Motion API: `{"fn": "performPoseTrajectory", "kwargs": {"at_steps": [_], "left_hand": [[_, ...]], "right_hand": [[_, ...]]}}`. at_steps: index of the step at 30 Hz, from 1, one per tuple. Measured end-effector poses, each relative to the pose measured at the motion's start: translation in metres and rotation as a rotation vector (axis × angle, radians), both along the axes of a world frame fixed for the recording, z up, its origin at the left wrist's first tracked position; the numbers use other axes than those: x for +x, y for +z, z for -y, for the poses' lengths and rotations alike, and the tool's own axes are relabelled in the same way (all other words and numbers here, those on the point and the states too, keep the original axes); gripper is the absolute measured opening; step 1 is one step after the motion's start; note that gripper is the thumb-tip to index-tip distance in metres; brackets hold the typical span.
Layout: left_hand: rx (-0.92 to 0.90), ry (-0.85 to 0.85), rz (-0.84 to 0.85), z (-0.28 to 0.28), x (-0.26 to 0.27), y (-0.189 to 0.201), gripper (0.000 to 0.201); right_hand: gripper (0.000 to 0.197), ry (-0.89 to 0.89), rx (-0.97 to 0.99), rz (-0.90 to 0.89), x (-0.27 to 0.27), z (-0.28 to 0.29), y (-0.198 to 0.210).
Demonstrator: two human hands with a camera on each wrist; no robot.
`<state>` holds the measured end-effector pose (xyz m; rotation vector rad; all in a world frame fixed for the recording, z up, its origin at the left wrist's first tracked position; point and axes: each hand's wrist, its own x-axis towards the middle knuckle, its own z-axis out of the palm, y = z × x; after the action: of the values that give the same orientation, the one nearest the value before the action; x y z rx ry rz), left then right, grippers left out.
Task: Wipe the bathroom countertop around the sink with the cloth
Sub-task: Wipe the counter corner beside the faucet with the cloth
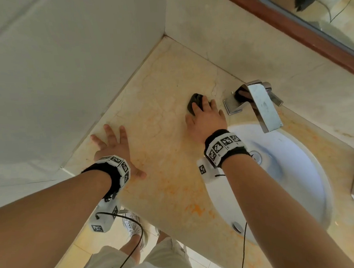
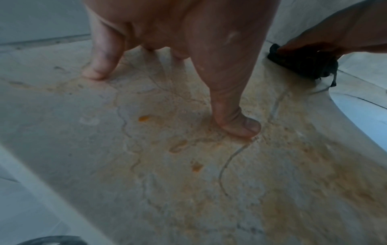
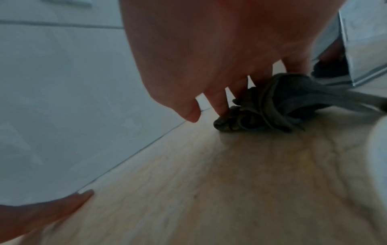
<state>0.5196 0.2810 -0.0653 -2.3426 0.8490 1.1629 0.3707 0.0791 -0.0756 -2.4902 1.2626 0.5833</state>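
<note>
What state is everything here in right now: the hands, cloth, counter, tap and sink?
countertop: blotched with orange stains.
tap: no water running.
sink: no water standing in it.
cloth: bunched up, pressed on the countertop beside the tap.
right hand: fingers pressing down on the cloth.
left hand: fingers spread, braced on the countertop.

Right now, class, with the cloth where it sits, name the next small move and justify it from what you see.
Probably drag the cloth back toward the front edge beside the sink: the right hand presses it near the faucet, and orange stains lie on the countertop nearer the person.
</note>
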Motion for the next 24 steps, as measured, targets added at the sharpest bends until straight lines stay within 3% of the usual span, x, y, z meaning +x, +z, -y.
{"fn": "performPoseTrajectory", "kwargs": {"at_steps": [3, 6, 14, 19, 24], "left_hand": [[-0.002, 0.002, -0.004, 0.0, 0.0, -0.001, 0.164], [0.001, 0.002, -0.006, 0.0, 0.0, -0.001, 0.165], [0.005, 0.013, -0.012, 0.001, 0.001, -0.003, 0.166], [0.011, 0.006, 0.001, 0.002, 0.0, -0.003, 0.164], [0.021, -0.002, 0.019, 0.001, 0.0, -0.005, 0.164]], "right_hand": [[0.063, -0.017, -0.053, -0.019, -0.002, -0.024, 0.003], [0.068, -0.023, 0.026, -0.026, -0.007, -0.055, 0.001], [0.075, 0.136, 0.115, -0.058, -0.059, -0.132, 0.003], [0.075, 0.155, 0.115, -0.059, -0.052, -0.115, -0.006], [0.07, 0.114, 0.075, -0.011, -0.031, -0.051, -0.011]]}}
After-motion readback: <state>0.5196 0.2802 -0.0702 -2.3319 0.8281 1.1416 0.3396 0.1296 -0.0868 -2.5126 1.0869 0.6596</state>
